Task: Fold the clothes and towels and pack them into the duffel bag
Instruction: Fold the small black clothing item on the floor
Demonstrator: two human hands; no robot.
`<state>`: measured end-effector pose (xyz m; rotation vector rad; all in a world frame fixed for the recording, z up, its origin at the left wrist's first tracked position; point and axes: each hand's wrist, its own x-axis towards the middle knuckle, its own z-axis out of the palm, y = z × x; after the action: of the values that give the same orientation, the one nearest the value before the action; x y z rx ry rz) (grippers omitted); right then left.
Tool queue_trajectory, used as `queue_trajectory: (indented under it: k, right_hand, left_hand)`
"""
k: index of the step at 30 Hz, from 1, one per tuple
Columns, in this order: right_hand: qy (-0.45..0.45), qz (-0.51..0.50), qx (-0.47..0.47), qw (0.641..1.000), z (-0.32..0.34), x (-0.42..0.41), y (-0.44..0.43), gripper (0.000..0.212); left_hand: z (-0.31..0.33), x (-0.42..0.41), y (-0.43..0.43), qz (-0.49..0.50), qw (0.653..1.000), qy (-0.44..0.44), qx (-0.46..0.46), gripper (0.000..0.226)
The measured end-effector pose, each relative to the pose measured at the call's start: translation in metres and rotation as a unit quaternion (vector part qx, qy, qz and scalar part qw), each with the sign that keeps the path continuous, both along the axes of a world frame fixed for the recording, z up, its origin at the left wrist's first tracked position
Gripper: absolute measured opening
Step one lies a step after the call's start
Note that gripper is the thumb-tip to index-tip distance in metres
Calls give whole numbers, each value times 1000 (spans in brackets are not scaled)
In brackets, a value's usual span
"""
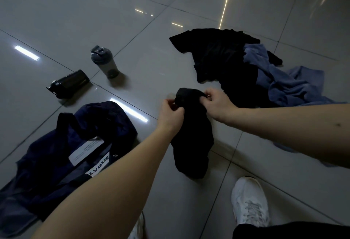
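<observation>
Black garment (191, 134): pinched at its top edge by left hand (171, 112) and right hand (217, 104), unfolded. Clothes pile (223, 58), blue towel (287, 85) on floor, unfolded. Duffel bag (62, 144): open, apparently unpacked.

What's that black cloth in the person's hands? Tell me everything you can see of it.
The black cloth is a soft, matte piece of fabric, too dark to tell what garment it is. Its top is bunched; the left hand and right hand each pinch it there. The rest hangs limp toward the floor; whether it touches is unclear. It is between the duffel bag and the clothes pile.
</observation>
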<state>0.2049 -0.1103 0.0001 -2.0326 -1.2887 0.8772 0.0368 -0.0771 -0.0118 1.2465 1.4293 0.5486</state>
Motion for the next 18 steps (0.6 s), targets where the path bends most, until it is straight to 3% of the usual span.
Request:
queue_trajectory:
  k: [6, 13, 16, 18]
  right_hand:
    - [88, -115, 2, 990, -6, 1, 9, 19]
    - [151, -237, -32, 959, -20, 4, 19, 32]
    - [188, -268, -45, 944, -21, 7, 20, 34]
    - [191, -273, -55, 941, -23, 10, 20, 38]
  left_hand:
    - [-14, -1, -20, -92, 967, 209, 114, 47]
    - [-28, -16, -26, -136, 949, 285, 7, 58]
    - [-31, -20, -30, -157, 957, 240, -33, 28]
    - [-34, -23, -29, -186, 947, 260, -37, 9]
